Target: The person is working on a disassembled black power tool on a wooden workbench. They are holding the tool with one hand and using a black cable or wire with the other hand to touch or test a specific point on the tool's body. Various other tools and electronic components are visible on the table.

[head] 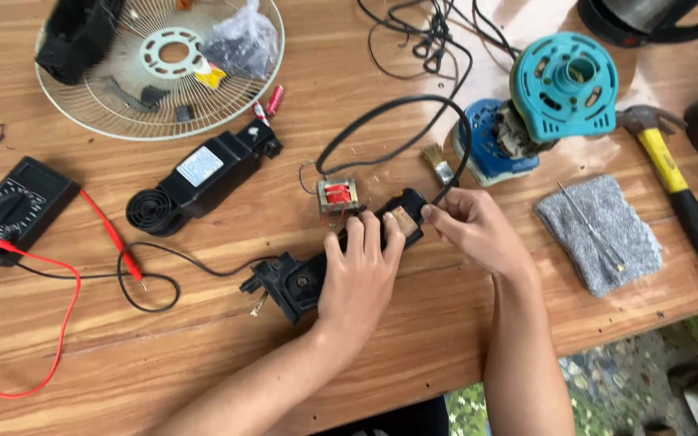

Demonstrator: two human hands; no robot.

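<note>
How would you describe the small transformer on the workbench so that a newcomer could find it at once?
Start at the wooden table and find the left hand pressing on a black plastic housing. Just above its fingertips sits the small transformer. Alone among the black parts around it, it has a red coil in a metal frame.

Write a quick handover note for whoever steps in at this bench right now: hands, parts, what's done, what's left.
Left hand presses down on the open black casing at the table's near edge.
Right hand pinches the black cable where it enters the casing's end.
Small transformer sits just behind; the casing's other half lies to the left.
Done: casing opened.
Left: cable not yet settled, halves still apart.
</note>
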